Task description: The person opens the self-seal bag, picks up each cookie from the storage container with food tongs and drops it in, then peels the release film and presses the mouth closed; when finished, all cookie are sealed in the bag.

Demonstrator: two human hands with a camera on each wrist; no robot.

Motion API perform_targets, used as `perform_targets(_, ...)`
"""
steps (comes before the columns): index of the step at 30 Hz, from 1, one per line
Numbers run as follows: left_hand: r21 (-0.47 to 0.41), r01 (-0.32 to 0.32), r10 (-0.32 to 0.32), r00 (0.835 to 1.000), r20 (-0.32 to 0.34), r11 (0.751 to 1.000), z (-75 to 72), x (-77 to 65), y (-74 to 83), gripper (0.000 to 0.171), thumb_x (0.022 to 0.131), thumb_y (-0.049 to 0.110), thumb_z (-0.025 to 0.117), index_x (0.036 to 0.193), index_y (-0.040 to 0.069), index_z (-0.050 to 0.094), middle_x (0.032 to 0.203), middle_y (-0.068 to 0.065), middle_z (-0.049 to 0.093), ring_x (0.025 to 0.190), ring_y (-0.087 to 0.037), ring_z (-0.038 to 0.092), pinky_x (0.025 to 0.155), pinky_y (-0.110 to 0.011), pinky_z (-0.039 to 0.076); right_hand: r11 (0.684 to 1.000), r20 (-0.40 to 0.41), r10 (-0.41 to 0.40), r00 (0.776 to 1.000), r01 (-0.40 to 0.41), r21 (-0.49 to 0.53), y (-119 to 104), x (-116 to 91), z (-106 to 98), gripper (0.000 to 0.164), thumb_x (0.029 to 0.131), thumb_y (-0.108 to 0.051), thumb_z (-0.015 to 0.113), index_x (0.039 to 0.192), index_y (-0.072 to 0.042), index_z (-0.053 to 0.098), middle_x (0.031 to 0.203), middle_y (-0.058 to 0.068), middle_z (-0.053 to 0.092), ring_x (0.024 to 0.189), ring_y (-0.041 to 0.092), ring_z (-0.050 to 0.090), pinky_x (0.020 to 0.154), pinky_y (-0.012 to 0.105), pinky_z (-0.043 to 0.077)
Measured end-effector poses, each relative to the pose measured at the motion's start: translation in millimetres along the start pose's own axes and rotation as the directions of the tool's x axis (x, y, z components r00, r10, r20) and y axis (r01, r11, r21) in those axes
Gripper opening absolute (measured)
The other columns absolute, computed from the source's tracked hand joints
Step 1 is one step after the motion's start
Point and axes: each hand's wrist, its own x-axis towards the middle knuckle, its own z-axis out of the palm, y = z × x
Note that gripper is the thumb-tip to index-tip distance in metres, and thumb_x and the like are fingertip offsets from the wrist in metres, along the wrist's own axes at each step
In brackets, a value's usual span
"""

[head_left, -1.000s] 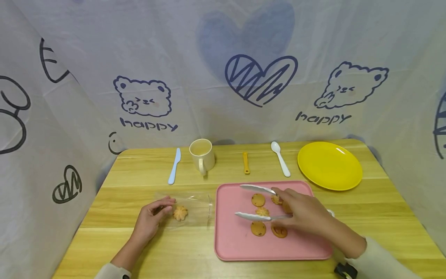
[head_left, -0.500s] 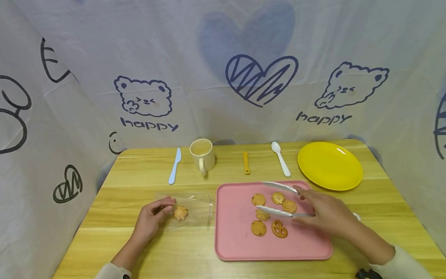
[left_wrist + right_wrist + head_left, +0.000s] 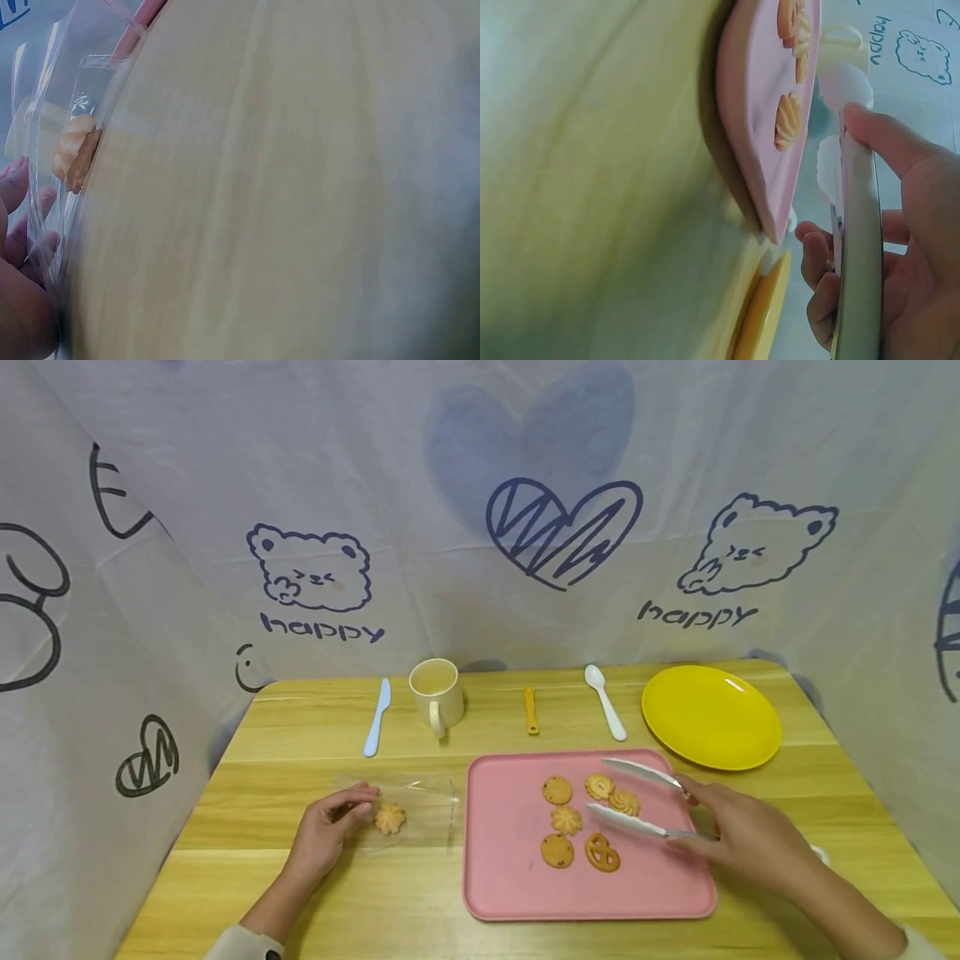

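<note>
My right hand grips a pair of tongs, its spread white tips hanging over the right side of the pink tray with nothing between them. On that tray lie several biscuits, among them a flower-shaped cookie, a swirled cookie and a pretzel. My left hand holds the left end of a clear plastic bag lying on the table. Inside the bag is one flower-shaped cookie, close to my fingers. The right wrist view shows my thumb and fingers around the tongs' arms.
Along the back of the table are a light blue knife, a cream mug, a short yellow handle-like piece, a white spoon and a yellow plate. A printed cloth hangs behind.
My right hand has drawn the tongs rightward across the tray, uncovering the pretzel and swirled cookie. The left hand and the bag have stayed in place.
</note>
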Motion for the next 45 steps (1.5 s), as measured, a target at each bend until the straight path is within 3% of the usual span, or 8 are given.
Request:
perform_targets(4,0.005,-0.002,0.002,1.0,-0.001,1.0,0.1,0.4,-0.4,0.022,0.099,0.007,0.068,0.116,-0.005,0.074,0.128,-0.022,0.069,0.135,-0.005,0.053,0.106,-0.009,0.043,1.0,-0.001,0.025,1.0,-0.025,-0.011,4,-8,4,0.093,0.081,-0.071,0.075,0.147,-0.009,0.056,0.112,0.004,0.073,0.081,0.014,0.061,0.069,0.045,0.057)
perform_targets(11,0.009,-0.012,0.012,1.0,-0.004,1.0,0.3,0.7,-1.3,0.022,0.098,0.007,0.069,0.116,-0.005,0.074,0.128,-0.022,0.069,0.134,-0.005,0.054,0.106,-0.009,0.043,0.997,0.031,0.08,0.996,-0.079,-0.007,9,-19,10,0.096,0.082,-0.075,0.071,0.148,-0.006,0.056,0.114,0.012,0.072,0.099,0.033,0.068,0.077,0.061,0.058)
perform_targets(19,0.005,-0.013,0.013,1.0,-0.006,1.0,0.4,0.6,-1.1,0.024,0.098,0.008,0.069,0.118,-0.005,0.074,0.128,-0.023,0.069,0.133,-0.006,0.054,0.106,-0.009,0.044,0.995,0.062,0.104,0.993,-0.103,-0.009,14,-24,12,0.096,0.083,-0.076,0.068,0.147,-0.005,0.056,0.119,0.015,0.073,0.107,0.039,0.068,0.082,0.064,0.057)
perform_targets(32,0.011,-0.023,0.023,1.0,-0.002,1.0,0.3,0.1,-1.5,0.023,0.098,0.008,0.069,0.116,-0.005,0.074,0.127,-0.022,0.069,0.134,-0.005,0.054,0.106,-0.008,0.042,0.997,0.031,0.073,0.997,-0.073,-0.01,18,-26,11,0.088,0.086,-0.069,0.071,0.145,-0.005,0.059,0.109,0.008,0.078,0.105,0.04,0.07,0.078,0.064,0.058)
perform_targets(45,0.015,-0.027,0.027,1.0,-0.007,1.0,0.4,0.7,-2.3,0.022,0.098,0.008,0.07,0.115,-0.004,0.075,0.126,-0.02,0.071,0.133,-0.005,0.054,0.106,-0.008,0.042,0.998,-0.01,0.062,0.998,-0.063,-0.016,18,-26,7,0.081,0.085,-0.065,0.074,0.141,-0.007,0.063,0.107,0.001,0.077,0.095,0.029,0.071,0.073,0.057,0.059)
